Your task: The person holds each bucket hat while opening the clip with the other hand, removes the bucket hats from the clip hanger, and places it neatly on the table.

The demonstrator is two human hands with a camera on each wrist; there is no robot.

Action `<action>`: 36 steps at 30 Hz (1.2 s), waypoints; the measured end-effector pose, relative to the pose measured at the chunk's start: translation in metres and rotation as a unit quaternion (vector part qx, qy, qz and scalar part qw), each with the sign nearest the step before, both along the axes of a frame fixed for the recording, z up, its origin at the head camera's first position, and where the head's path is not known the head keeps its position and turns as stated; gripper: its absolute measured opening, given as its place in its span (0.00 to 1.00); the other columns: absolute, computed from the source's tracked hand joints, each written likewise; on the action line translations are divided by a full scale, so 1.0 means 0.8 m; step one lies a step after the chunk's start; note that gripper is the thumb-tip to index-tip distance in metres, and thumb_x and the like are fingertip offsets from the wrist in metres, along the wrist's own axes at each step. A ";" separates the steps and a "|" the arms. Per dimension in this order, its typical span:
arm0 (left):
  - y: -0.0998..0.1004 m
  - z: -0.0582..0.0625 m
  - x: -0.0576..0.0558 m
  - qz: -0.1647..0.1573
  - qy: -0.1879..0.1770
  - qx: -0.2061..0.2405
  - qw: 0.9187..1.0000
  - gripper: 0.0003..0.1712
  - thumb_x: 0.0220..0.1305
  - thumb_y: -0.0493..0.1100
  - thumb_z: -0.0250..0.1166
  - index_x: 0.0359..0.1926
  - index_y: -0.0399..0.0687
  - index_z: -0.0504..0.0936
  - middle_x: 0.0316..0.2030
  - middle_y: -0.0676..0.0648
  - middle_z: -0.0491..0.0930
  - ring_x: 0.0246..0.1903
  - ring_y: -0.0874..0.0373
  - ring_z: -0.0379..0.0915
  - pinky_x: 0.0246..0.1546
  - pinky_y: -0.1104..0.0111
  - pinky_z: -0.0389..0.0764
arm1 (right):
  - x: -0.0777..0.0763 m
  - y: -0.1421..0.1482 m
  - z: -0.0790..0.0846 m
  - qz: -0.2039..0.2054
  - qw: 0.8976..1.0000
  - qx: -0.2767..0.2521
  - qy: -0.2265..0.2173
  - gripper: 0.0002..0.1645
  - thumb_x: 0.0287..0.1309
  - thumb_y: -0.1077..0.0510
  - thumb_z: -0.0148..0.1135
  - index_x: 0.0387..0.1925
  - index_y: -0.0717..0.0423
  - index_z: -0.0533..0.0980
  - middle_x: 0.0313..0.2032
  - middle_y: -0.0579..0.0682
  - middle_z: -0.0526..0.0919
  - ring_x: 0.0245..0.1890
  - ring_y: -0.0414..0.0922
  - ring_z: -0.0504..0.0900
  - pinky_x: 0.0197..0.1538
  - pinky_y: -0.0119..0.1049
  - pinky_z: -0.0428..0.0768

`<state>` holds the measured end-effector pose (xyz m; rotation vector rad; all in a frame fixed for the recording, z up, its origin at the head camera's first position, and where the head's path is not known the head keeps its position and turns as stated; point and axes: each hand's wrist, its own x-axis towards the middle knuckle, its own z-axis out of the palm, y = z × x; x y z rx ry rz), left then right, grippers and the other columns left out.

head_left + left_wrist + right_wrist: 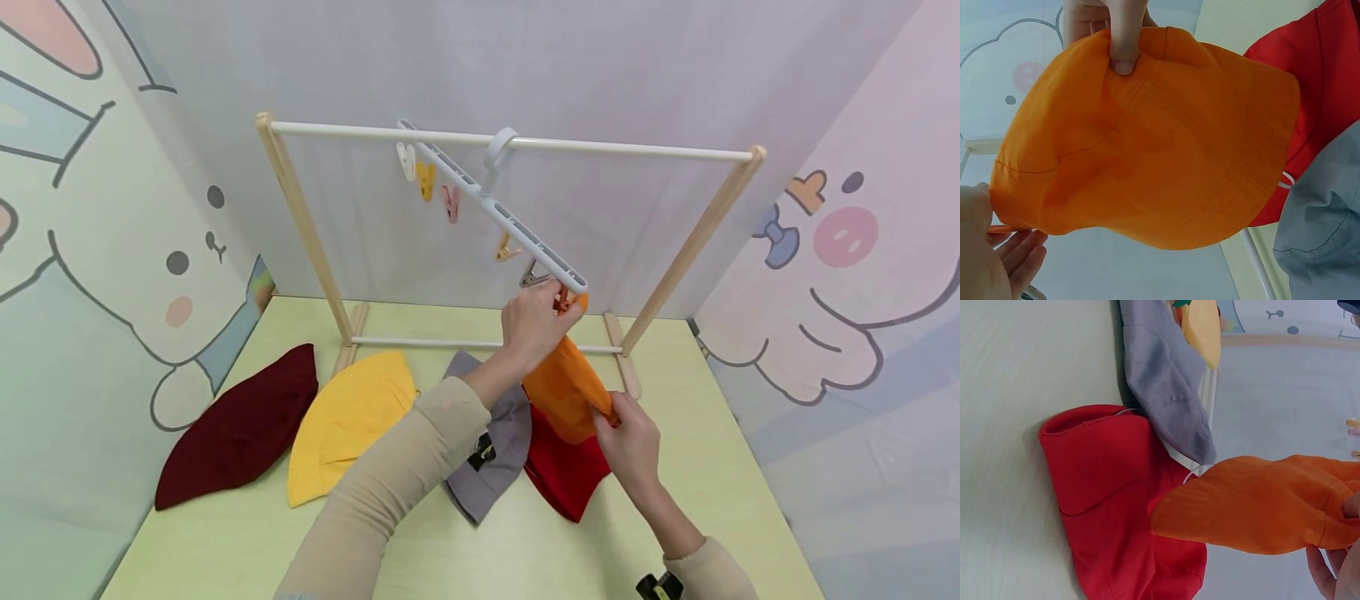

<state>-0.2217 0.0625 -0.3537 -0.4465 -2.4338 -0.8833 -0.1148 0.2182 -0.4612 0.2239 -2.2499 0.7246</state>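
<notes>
An orange bucket hat (566, 387) hangs below the near right end of a pale blue clip hanger (517, 225). At that end my left hand (534, 321) pinches an orange clip (565, 300) beside the hat's edge; whether the clip bites the fabric is hidden. My right hand (632, 437) grips the hat lower down, its thumb pressed on the cloth in the left wrist view. Beneath the orange hat lies a red hat (566, 475), with a grey hat (491, 433) to its left.
The hanger hooks over the white top bar (622, 147) of a wooden-legged rack. Several other clips, including a pink clip (451, 204), dangle from it. A yellow hat (352, 425) and a maroon hat (243, 425) lie on the table's left side.
</notes>
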 end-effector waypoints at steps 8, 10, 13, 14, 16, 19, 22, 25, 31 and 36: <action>0.000 -0.002 0.001 -0.007 0.019 0.002 1.000 0.11 0.58 0.51 0.59 0.23 0.53 0.73 0.18 0.57 0.70 0.12 0.63 0.60 0.11 0.76 0.57 | 0.000 0.000 -0.001 0.001 1.000 -0.006 -0.004 0.09 0.40 0.70 0.68 0.26 0.60 0.78 0.22 0.49 0.77 0.19 0.41 0.71 0.24 0.25 0.69; -0.001 -0.003 0.001 -0.007 0.021 0.004 1.000 0.09 0.58 0.49 0.58 0.24 0.54 0.73 0.18 0.57 0.71 0.13 0.64 0.61 0.12 0.76 0.58 | 0.000 0.000 -0.001 0.000 1.000 -0.005 -0.004 0.08 0.40 0.70 0.68 0.26 0.60 0.78 0.21 0.49 0.77 0.19 0.41 0.71 0.24 0.25 0.69; -0.002 -0.004 0.001 -0.005 0.025 0.007 1.000 0.08 0.58 0.48 0.58 0.24 0.54 0.73 0.18 0.57 0.71 0.14 0.65 0.61 0.12 0.77 0.58 | -0.001 0.001 -0.001 0.000 1.000 -0.004 -0.003 0.08 0.40 0.70 0.68 0.26 0.59 0.78 0.21 0.49 0.76 0.19 0.40 0.71 0.24 0.25 0.68; -0.003 -0.004 0.001 -0.005 0.026 0.009 1.000 0.08 0.58 0.48 0.57 0.24 0.54 0.73 0.18 0.57 0.71 0.13 0.65 0.61 0.12 0.77 0.58 | -0.001 0.001 -0.002 -0.001 1.000 -0.004 -0.002 0.08 0.40 0.70 0.67 0.26 0.59 0.78 0.21 0.48 0.76 0.19 0.40 0.71 0.24 0.25 0.68; -0.003 -0.005 0.001 -0.004 0.025 0.010 1.000 0.09 0.59 0.47 0.57 0.24 0.53 0.73 0.17 0.56 0.70 0.13 0.64 0.60 0.12 0.76 0.57 | -0.001 0.001 -0.002 -0.001 1.000 -0.003 -0.001 0.08 0.40 0.70 0.67 0.26 0.59 0.78 0.21 0.48 0.76 0.19 0.41 0.71 0.24 0.26 0.68; -0.004 -0.006 0.000 -0.004 0.025 0.010 1.000 0.08 0.59 0.46 0.56 0.24 0.53 0.73 0.17 0.56 0.69 0.12 0.63 0.58 0.11 0.76 0.56 | -0.001 0.002 -0.004 -0.003 1.000 -0.003 -0.002 0.08 0.40 0.70 0.67 0.26 0.59 0.78 0.20 0.48 0.76 0.19 0.40 0.70 0.24 0.26 0.67; -0.005 -0.006 -0.001 -0.005 0.021 0.015 1.000 0.08 0.59 0.46 0.56 0.25 0.53 0.75 0.17 0.56 0.69 0.12 0.63 0.58 0.12 0.76 0.57 | -0.002 0.003 -0.005 -0.006 1.000 -0.004 -0.007 0.07 0.41 0.70 0.67 0.26 0.59 0.78 0.20 0.48 0.75 0.18 0.40 0.70 0.23 0.26 0.67; -0.005 -0.005 0.000 -0.008 0.011 0.022 1.000 0.08 0.59 0.46 0.56 0.24 0.54 0.75 0.18 0.56 0.70 0.12 0.63 0.59 0.12 0.76 0.57 | -0.002 0.004 -0.007 -0.008 1.000 -0.005 -0.008 0.08 0.41 0.70 0.67 0.26 0.59 0.78 0.20 0.48 0.75 0.18 0.40 0.69 0.23 0.26 0.67; -0.007 -0.004 0.000 -0.010 0.005 0.019 1.000 0.07 0.59 0.45 0.57 0.24 0.54 0.75 0.18 0.56 0.71 0.12 0.63 0.59 0.12 0.76 0.57 | -0.001 0.004 -0.009 -0.009 1.000 0.002 -0.004 0.07 0.40 0.69 0.67 0.25 0.59 0.77 0.19 0.48 0.73 0.17 0.40 0.67 0.21 0.28 0.65; -0.007 -0.004 -0.001 -0.013 0.005 0.006 1.000 0.08 0.60 0.46 0.57 0.25 0.54 0.75 0.17 0.56 0.69 0.12 0.63 0.58 0.12 0.76 0.57 | 0.000 0.006 -0.011 -0.013 1.000 0.007 -0.004 0.07 0.40 0.69 0.66 0.23 0.58 0.76 0.17 0.47 0.71 0.16 0.39 0.65 0.20 0.28 0.63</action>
